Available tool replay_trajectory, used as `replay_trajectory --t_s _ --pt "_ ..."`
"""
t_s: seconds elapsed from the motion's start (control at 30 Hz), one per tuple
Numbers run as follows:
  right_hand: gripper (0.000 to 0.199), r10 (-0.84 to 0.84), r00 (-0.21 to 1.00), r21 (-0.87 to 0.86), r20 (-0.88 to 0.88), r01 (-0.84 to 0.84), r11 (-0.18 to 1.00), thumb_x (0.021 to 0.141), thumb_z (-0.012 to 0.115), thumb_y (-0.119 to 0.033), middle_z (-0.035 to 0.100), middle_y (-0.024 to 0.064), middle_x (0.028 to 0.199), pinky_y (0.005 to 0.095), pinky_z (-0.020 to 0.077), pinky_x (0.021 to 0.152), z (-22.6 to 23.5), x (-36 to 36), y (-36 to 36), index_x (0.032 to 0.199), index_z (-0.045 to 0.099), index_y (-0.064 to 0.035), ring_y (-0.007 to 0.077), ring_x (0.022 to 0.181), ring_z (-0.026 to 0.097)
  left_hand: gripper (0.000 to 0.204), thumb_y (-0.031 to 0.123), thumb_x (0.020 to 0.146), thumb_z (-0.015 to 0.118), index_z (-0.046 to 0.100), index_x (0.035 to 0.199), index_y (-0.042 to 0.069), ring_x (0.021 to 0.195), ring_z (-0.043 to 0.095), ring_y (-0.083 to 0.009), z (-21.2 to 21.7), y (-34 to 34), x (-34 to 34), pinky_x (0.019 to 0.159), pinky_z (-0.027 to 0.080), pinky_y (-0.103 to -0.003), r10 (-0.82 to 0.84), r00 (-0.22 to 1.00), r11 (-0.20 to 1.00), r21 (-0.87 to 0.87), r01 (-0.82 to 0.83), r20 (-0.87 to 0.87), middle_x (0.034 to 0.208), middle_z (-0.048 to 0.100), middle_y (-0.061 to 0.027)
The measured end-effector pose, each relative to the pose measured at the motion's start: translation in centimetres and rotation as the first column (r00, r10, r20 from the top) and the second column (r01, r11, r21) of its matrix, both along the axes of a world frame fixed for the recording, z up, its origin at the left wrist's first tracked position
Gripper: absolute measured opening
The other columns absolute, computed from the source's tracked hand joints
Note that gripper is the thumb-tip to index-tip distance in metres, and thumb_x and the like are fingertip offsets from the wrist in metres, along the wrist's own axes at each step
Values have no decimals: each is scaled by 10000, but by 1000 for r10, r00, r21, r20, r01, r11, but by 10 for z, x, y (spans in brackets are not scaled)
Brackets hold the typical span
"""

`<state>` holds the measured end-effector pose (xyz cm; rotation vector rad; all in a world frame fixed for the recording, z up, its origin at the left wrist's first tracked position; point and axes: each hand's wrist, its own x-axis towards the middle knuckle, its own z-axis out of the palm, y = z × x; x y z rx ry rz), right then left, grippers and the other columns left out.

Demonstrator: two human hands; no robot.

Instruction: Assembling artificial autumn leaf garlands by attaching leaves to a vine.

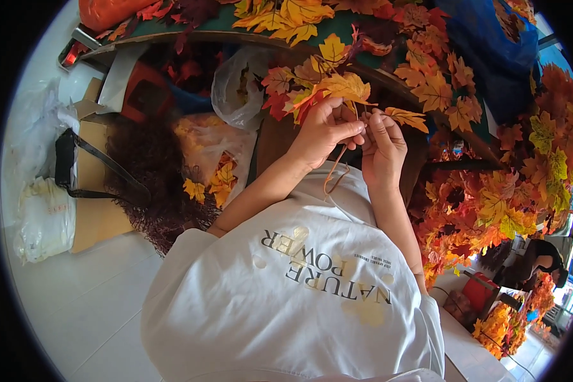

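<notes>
My left hand (325, 130) is raised in front of my chest, fingers pinched on a sprig of orange and yellow artificial maple leaves (334, 86). My right hand (383, 143) is close beside it, fingers curled around the thin stem of the same sprig, next to an orange leaf (406, 118). A brown wire stem (335, 175) loops down from between the hands over my white printed shirt (299, 280). Both hands touch each other at the fingertips.
A green table edge (235, 32) heaped with autumn leaves runs across the top. More leaf branches (509, 204) pile at the right. Clear plastic bags of leaves (216, 159), a dark brown bushy bundle (153, 178), a cardboard box (95, 210), a black strap bag (67, 159) and white bags sit on the white floor at the left.
</notes>
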<state>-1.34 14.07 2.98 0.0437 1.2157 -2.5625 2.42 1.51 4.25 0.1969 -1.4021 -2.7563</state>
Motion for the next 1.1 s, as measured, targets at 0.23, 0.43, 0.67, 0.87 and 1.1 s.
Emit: replay_trajectory --t_s 0.23,0.43,0.67,0.87,1.1 --pt "116 35 997 -90 68 -29 996 873 614 -67 639 64 888 200 536 658 -4 0 2 966 596 1 118 759 627 162 -1 828 616 493 918 53 652 603 -135 -10 1 -2 532 461 -227 -20 999 1000 3 21 -27 793 585 -64" --pt "121 31 997 -93 76 -24 995 876 612 -72 637 74 902 215 526 669 -5 0 3 971 590 -1 119 759 614 162 -1 831 613 499 935 47 655 601 -133 -9 4 -3 546 464 -226 -7 999 1000 -20 6 -34 794 590 -67" --pt "116 43 997 -109 65 -36 993 882 604 -75 637 78 900 222 518 642 -10 -1 3 969 593 1 117 719 603 158 -1 834 611 498 935 45 664 604 -140 -11 5 -3 554 465 -228 -1 1000 1000 1 1 -25 793 583 -65" --pt "98 41 998 -79 38 -38 996 876 610 -65 638 65 847 228 505 590 -9 0 2 944 600 5 104 661 590 148 1 841 610 499 928 47 667 604 -140 -12 4 -3 558 467 -230 5 1000 1000 23 -4 -27 790 580 -60" --pt "69 10 998 -32 -60 -12 999 855 633 -39 625 52 811 250 498 542 -2 3 -1 897 602 5 98 621 576 201 -51 813 622 506 947 42 657 621 -144 -23 12 -7 524 482 -238 107 993 991 86 -103 -47 800 567 -48"
